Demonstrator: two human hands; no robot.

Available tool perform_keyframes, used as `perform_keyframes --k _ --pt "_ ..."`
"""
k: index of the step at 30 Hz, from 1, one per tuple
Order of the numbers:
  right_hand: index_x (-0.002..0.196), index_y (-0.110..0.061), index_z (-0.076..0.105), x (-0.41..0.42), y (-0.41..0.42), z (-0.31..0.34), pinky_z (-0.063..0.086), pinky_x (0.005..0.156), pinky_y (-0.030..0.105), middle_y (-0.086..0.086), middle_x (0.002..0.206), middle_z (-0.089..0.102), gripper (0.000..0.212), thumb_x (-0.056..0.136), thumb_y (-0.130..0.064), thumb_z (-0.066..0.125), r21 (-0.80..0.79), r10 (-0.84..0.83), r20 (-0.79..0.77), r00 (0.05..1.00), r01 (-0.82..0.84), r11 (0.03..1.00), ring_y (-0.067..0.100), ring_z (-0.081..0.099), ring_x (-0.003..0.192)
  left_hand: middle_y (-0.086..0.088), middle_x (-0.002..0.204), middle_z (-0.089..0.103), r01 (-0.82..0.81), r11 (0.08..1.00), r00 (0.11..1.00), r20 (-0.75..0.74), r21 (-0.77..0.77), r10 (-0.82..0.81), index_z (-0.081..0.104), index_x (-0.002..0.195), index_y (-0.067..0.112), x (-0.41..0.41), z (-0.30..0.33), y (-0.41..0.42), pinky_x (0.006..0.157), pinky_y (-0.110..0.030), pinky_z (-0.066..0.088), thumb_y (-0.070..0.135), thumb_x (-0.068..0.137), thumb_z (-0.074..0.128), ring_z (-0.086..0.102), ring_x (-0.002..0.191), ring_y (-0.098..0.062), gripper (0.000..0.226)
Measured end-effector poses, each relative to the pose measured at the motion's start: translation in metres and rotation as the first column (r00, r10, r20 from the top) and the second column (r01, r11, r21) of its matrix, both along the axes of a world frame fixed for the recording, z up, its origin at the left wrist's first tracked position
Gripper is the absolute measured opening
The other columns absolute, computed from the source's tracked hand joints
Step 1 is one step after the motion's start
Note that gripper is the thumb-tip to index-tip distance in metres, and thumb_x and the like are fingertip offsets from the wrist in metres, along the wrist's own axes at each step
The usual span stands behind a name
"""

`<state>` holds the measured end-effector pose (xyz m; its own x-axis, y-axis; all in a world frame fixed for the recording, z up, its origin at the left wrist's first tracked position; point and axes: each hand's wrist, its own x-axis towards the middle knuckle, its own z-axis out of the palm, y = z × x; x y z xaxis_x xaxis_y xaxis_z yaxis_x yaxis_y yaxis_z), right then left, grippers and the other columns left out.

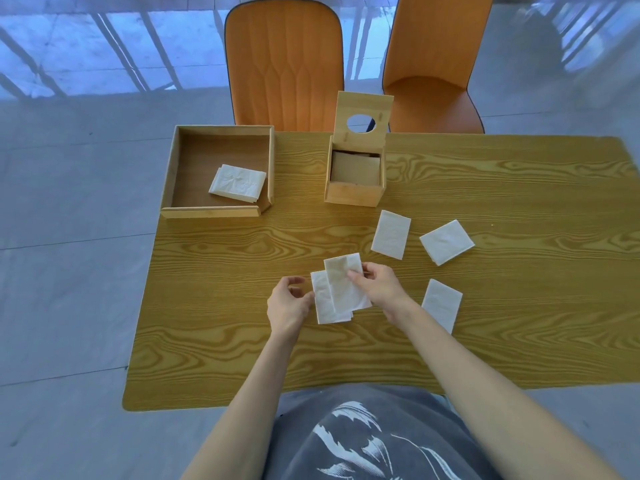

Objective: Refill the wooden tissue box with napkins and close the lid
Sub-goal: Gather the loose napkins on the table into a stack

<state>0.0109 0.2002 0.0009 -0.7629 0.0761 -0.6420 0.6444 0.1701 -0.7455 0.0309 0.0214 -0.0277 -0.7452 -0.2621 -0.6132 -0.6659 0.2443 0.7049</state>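
The wooden tissue box (354, 192) stands at the table's far middle, its lid (375, 109) with a round hole tipped up and open; I see no napkins inside it. My right hand (379, 285) pinches a folded white napkin (343, 285) that lies over a second napkin (325, 306) on the table. My left hand (287, 304) touches that lower napkin's left edge with curled fingers. Three more folded napkins lie loose to the right: one (390, 234), another (446, 241), and one (441, 304) beside my right forearm.
A shallow wooden tray (180, 168) at the far left holds a small stack of napkins (238, 183). Two orange chairs (287, 64) stand behind the wood-grain table (225, 289). The table's left edge is close to the tray.
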Motion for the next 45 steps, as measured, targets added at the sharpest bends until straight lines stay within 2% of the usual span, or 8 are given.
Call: perform_keyframes --k 9,14,20,26,31,36,40,45 --pt "0.104 -0.010 0.068 0.009 -0.037 -0.027 0.057 0.080 0.035 0.010 0.109 0.073 0.019 0.088 -0.020 0.072 0.185 -0.080 0.066 0.995 0.066 0.980 0.023 0.069 0.096 0.001 0.087 0.074 -0.046 0.999 0.999 0.014 0.026 0.046 0.065 0.098 0.024 0.006 -0.001 0.003 0.077 -0.045 0.061 0.031 0.079 0.070 0.075 0.073 -0.019 0.022" --pt "0.108 -0.018 0.066 0.013 -0.044 -0.017 0.044 0.067 0.031 0.002 0.106 0.069 0.031 0.086 -0.040 0.068 0.624 0.131 0.034 0.991 -0.123 0.772 0.023 0.066 0.095 0.004 0.082 0.075 0.000 1.000 1.000 0.007 0.001 0.000 0.065 0.098 0.024 0.008 0.000 0.008 0.078 -0.043 0.061 0.025 0.076 0.075 0.074 0.070 -0.017 0.023" --pt "0.129 -0.017 0.053 0.018 -0.040 -0.021 0.046 0.092 0.039 0.008 0.128 0.056 0.060 0.082 -0.050 0.071 0.762 0.191 0.027 0.981 -0.144 0.632 0.024 0.055 0.117 0.006 0.080 0.075 0.041 0.999 0.999 -0.004 -0.020 -0.041 0.066 0.093 0.028 0.007 -0.003 0.014 0.078 -0.043 0.060 0.024 0.075 0.076 0.074 0.072 -0.018 0.021" --pt "0.107 -0.020 0.058 0.017 -0.035 -0.022 0.043 0.089 0.036 0.000 0.111 0.061 0.033 0.084 -0.040 0.072 0.699 0.179 -0.007 0.984 -0.123 0.704 0.020 0.059 0.107 0.005 0.083 0.075 0.038 0.999 0.999 0.004 0.015 -0.038 0.064 0.104 0.026 0.006 -0.004 0.016 0.078 -0.044 0.060 0.025 0.076 0.078 0.074 0.074 -0.018 0.031" --pt "0.112 -0.014 0.059 0.023 -0.021 -0.020 0.051 0.069 0.019 -0.005 0.096 0.066 0.041 0.079 -0.027 0.081 0.295 -0.002 -0.119 0.993 0.037 0.955 0.012 0.065 0.089 0.010 0.091 0.069 0.087 0.996 0.996 -0.022 0.010 -0.087 0.057 0.122 0.025 0.005 0.003 0.020 0.082 -0.039 0.058 0.037 0.080 0.076 0.070 0.083 -0.014 0.047" --pt "0.118 -0.009 0.063 0.032 0.002 -0.023 0.060 0.079 0.032 0.006 0.106 0.073 0.051 0.076 -0.028 0.085 0.091 -0.146 -0.094 0.985 0.155 0.984 0.019 0.070 0.097 0.001 0.105 0.070 0.133 0.976 0.991 -0.022 0.175 -0.131 0.057 0.123 0.021 -0.001 0.009 0.033 0.078 -0.032 0.057 0.036 0.083 0.075 0.069 0.092 -0.015 0.047" --pt "0.117 -0.011 0.065 0.039 0.017 -0.024 0.060 0.084 0.035 0.005 0.105 0.073 0.047 0.077 -0.029 0.083 0.092 -0.218 -0.092 0.971 0.227 0.970 0.017 0.070 0.098 -0.008 0.100 0.075 0.130 0.904 0.986 0.047 0.407 -0.163 0.068 0.113 0.007 -0.002 0.013 0.048 0.078 -0.038 0.059 0.020 0.088 0.072 0.072 0.087 -0.020 0.029" --pt "0.104 -0.018 0.072 0.049 0.047 -0.018 0.059 0.081 0.035 -0.004 0.096 0.072 0.023 0.087 -0.034 0.072 0.327 -0.339 -0.138 0.931 0.366 0.871 0.012 0.067 0.089 -0.007 0.095 0.075 0.173 0.913 0.978 0.047 0.369 -0.204 0.071 0.102 0.007 -0.001 0.008 0.066 0.083 -0.040 0.059 0.018 0.090 0.069 0.071 0.089 -0.022 0.016"
